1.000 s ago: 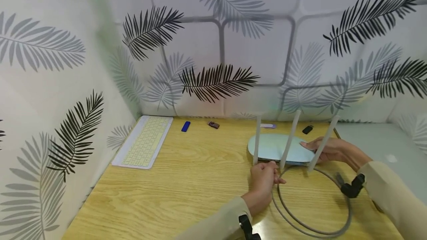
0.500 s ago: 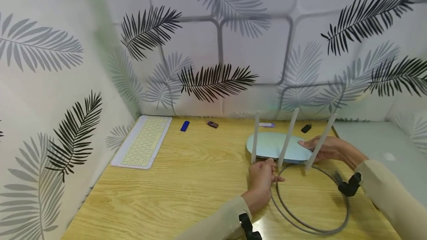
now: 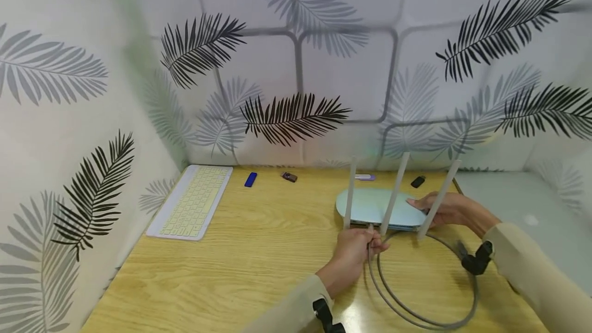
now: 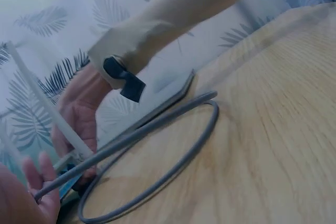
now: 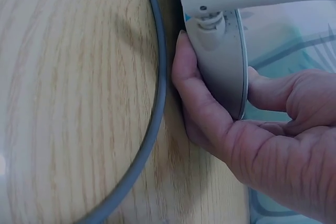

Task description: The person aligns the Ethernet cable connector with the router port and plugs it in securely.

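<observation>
A pale blue-green router (image 3: 367, 204) with three white antennas stands on the right of the table in the head view. My right hand (image 3: 455, 209) grips its right end, thumb on top and fingers beneath, as the right wrist view shows at the router's rounded end (image 5: 220, 72). At the router's near edge, my left hand (image 3: 351, 253) pinches a grey network cable (image 3: 475, 294) close to its plug (image 3: 370, 227). That plug is at the port side; how deep it sits cannot be told. The cable loops over the table in the left wrist view.
A white keyboard (image 3: 191, 202) lies at the left. Along the back are a blue USB stick (image 3: 251, 179), a brown one (image 3: 289, 177), a white-and-purple one (image 3: 365, 177) and a black one (image 3: 418, 182). A grey panel (image 3: 499, 204) is at the right.
My left hand has lowered slightly and its fingers have shifted, so the plug now shows at the router's near edge. My right hand keeps its grip. The head view has shifted a little.
</observation>
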### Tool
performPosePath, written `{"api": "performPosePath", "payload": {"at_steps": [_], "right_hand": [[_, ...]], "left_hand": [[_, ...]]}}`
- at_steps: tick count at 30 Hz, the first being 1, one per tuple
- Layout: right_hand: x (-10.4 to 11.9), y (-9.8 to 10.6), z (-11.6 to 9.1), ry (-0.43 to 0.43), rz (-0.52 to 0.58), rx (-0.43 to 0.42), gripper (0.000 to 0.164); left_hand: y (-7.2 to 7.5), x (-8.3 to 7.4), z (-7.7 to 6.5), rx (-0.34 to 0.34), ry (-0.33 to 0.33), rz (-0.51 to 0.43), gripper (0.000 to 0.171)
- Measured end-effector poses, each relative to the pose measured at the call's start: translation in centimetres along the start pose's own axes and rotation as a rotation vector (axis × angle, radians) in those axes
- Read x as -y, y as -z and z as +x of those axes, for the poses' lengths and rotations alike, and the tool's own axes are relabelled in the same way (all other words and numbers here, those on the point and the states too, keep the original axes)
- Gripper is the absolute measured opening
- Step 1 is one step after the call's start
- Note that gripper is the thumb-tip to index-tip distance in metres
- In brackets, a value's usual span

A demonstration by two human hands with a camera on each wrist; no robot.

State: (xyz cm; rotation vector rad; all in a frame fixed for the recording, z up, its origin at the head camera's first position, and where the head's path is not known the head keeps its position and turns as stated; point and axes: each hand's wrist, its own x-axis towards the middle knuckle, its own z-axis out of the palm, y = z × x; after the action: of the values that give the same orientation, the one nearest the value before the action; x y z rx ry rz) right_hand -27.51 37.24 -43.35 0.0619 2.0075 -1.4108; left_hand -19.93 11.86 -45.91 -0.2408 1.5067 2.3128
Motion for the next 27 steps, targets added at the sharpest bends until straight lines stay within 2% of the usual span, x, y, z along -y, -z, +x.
{"api": "performPosePath", "payload": {"at_steps": [4, 9, 14, 20, 27], "right_hand": [[0.2, -0.4, 0.2, -0.014, 0.019, -0.007, 0.03], [0.2, -0.3, 0.2, -0.001, 0.01, 0.009, 0.027], [-0.2, 0.1, 0.1, 0.022, 0.032, 0.047, 0.05], [-0.2, 0.2, 0.2, 0.044, 0.114, 0.08, 0.028], [-0.3, 0.0, 0.2, 0.034, 0.135, 0.085, 0.041]], "left_hand": [[0.6, -0.6, -0.3, 0.032, 0.023, 0.015, 0.017], [0.2, -0.3, -0.2, -0.032, -0.002, 0.038, 0.02], [0.0, 0.1, 0.1, -0.068, -0.051, 0.054, 0.018], [0.2, 0.3, 0.5, -0.095, -0.102, 0.099, 0.018], [-0.2, 0.3, 0.6, -0.131, -0.115, 0.116, 0.02]]}}
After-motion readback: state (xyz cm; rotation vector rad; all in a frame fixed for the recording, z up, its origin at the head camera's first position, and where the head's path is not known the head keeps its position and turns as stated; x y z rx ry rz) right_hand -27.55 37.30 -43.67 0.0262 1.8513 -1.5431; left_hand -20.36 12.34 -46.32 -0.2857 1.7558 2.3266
